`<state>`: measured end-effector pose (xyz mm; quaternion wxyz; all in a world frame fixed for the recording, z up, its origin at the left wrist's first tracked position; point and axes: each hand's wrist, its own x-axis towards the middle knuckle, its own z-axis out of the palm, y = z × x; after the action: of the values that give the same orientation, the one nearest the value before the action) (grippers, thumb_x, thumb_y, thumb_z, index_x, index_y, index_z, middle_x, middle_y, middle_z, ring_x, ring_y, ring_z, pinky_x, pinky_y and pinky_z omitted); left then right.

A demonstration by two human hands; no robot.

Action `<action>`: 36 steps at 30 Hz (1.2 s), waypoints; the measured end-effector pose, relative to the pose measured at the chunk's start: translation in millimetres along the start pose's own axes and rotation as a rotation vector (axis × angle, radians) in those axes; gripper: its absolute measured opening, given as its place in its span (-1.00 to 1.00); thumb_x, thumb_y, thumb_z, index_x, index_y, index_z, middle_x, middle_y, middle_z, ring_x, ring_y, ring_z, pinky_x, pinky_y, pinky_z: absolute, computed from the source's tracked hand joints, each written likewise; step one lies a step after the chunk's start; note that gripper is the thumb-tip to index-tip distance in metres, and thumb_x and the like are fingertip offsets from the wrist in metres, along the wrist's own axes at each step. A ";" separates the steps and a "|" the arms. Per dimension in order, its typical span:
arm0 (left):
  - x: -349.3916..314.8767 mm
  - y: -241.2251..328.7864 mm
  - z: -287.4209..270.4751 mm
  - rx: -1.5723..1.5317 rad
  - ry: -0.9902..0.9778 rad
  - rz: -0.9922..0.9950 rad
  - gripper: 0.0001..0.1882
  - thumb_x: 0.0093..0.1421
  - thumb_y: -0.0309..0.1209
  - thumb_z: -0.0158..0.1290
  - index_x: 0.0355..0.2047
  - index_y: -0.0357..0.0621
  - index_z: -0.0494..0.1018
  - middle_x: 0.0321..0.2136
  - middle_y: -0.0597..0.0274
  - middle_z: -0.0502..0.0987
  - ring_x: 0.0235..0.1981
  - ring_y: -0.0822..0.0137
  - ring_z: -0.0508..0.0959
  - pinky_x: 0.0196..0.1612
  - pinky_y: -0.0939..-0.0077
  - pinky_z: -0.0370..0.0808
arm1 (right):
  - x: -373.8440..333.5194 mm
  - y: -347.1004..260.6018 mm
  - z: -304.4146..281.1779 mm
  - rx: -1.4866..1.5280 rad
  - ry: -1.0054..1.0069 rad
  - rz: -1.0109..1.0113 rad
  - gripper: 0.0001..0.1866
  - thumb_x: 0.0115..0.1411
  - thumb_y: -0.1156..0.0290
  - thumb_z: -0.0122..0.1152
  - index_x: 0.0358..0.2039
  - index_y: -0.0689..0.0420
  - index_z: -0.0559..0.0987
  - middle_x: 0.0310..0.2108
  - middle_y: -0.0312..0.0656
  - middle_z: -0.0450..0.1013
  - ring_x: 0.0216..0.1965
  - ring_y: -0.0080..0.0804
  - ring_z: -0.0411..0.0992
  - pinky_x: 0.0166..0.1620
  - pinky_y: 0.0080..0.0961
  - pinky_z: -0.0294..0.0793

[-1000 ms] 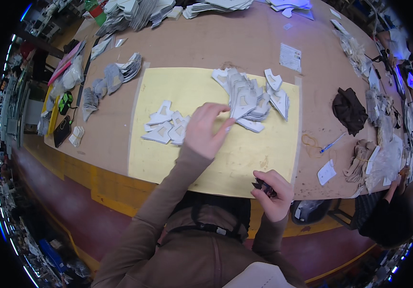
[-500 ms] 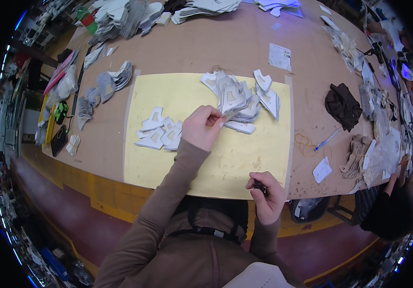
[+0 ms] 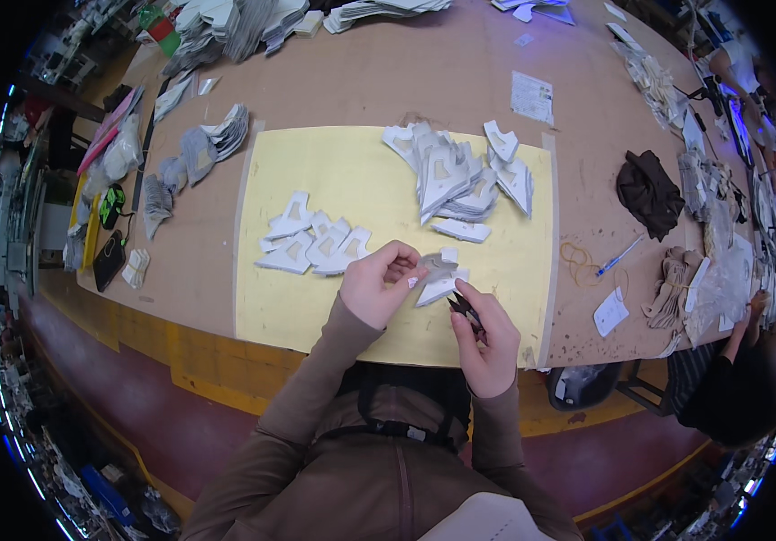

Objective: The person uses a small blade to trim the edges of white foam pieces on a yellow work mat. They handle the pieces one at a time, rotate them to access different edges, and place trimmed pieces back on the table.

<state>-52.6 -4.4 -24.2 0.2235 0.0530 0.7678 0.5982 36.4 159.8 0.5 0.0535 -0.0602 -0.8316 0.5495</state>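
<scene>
My left hand (image 3: 383,281) pinches a white and grey cut piece (image 3: 440,280) with a notched outline, above the front part of a yellow sheet (image 3: 316,311). Close by on the right, my right hand (image 3: 487,335) is closed around small dark thread snips (image 3: 465,311), whose tips point toward the piece. Beyond both hands lies a heaped pile of similar white pieces (image 3: 447,176), several with cut-out openings. A smaller group of such pieces (image 3: 293,251) is spread flat to the left of my left hand.
On the brown tabletop (image 3: 388,95) to the right are a dark crumpled cloth (image 3: 648,196), a blue pen (image 3: 620,258), rubber bands (image 3: 579,264) and bundled beige strips (image 3: 675,281). Grey stacked pieces (image 3: 197,155) and a black phone (image 3: 109,261) lie left. Another person's arm (image 3: 741,332) shows far right.
My left hand has drawn back from the heaped pile toward me, bringing a piece with it. My right hand has moved up and left, carrying the snips to that piece.
</scene>
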 end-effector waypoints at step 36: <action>-45.2 26.2 -0.5 -0.365 0.025 0.177 -0.68 0.10 -0.70 0.17 -0.14 -0.37 0.35 -0.30 0.07 0.57 -0.24 0.39 0.60 -0.15 0.57 0.54 | -6.9 0.6 18.5 -0.060 0.160 -0.342 -0.66 0.07 0.74 0.21 -0.12 0.24 0.62 -0.32 -0.12 0.47 -0.45 -0.41 0.41 -0.41 -0.58 0.39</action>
<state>-17.3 -13.4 13.2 0.1662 0.0716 0.6418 0.7452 40.4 142.1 -7.4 0.2101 0.0371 -0.8388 0.5009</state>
